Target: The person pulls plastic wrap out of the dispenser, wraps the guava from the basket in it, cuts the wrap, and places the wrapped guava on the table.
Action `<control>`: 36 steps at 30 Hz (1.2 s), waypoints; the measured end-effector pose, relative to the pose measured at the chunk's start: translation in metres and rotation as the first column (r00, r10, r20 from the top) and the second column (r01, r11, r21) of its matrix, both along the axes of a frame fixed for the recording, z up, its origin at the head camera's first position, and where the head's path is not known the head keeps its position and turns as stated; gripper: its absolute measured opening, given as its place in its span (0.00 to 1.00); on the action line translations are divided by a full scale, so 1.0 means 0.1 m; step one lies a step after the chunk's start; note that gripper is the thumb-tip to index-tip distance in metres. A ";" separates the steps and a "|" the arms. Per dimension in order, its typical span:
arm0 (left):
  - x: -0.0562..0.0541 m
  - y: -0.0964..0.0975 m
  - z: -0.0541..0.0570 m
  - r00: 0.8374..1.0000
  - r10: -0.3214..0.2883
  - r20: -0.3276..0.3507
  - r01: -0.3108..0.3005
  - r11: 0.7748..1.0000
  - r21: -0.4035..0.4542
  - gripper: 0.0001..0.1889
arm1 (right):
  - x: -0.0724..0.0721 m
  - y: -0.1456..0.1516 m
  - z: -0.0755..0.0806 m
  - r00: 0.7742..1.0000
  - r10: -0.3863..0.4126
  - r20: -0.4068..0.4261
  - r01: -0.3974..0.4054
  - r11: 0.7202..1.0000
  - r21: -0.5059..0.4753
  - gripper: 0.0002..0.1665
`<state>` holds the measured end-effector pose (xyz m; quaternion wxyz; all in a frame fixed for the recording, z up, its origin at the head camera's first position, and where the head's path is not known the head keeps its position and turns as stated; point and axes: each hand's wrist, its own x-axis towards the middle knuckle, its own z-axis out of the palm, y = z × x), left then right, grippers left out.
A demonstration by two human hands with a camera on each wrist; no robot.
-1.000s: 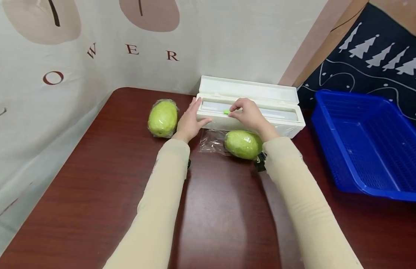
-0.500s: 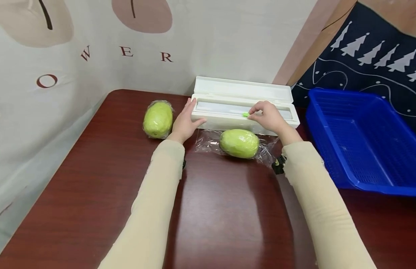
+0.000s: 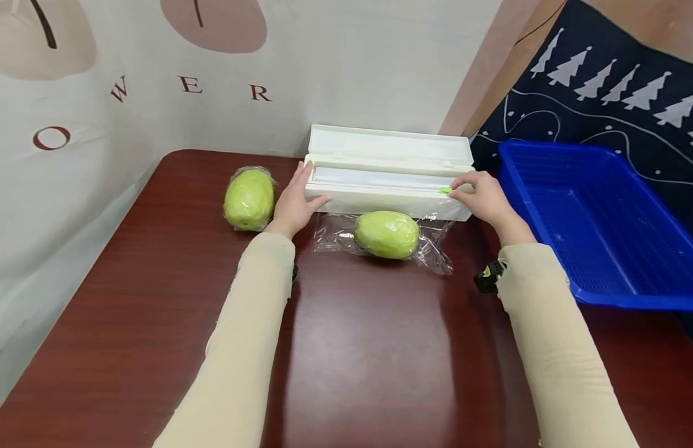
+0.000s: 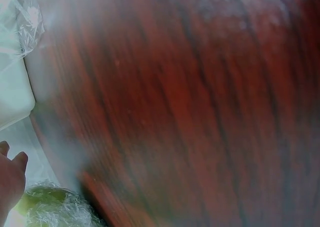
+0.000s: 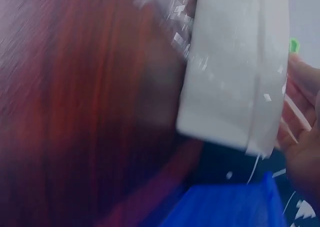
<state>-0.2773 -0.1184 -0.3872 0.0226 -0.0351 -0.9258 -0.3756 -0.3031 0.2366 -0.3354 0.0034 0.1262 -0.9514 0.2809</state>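
A long white cling film dispenser box stands at the back of the table with its lid raised. My left hand rests against the box's left end, thumb along the front. At the right end, my right hand pinches a small bright green slider on the box's front rail; the right wrist view also shows the green slider by the fingertips. In front of the box lies a pale green oval fruit on a sheet of clear film.
A second green fruit, wrapped in film, sits left of my left hand. On the right stands a blue plastic basket, close to my right forearm. A printed cloth hangs behind the dark red table.
My right hand has slid the green slider rightward along the box, from left of the middle to near the right end. My left hand stays at the left end. The view has shifted slightly.
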 end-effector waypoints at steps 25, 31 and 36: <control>0.00 -0.01 0.01 1.000 0.004 0.017 -0.005 1.000 0.010 0.44 | 0.05 0.26 -0.15 0.989 -0.145 -0.030 0.136 0.968 -0.211 0.12; -0.01 -0.01 0.00 1.000 -0.001 0.013 0.001 1.000 0.010 0.44 | 0.06 0.27 -0.16 0.987 -0.162 -0.011 0.157 0.970 -0.187 0.12; -0.02 0.00 0.00 1.000 -0.001 0.010 0.001 1.000 0.011 0.44 | 0.06 0.28 -0.16 0.988 -0.156 -0.015 0.151 0.972 -0.178 0.11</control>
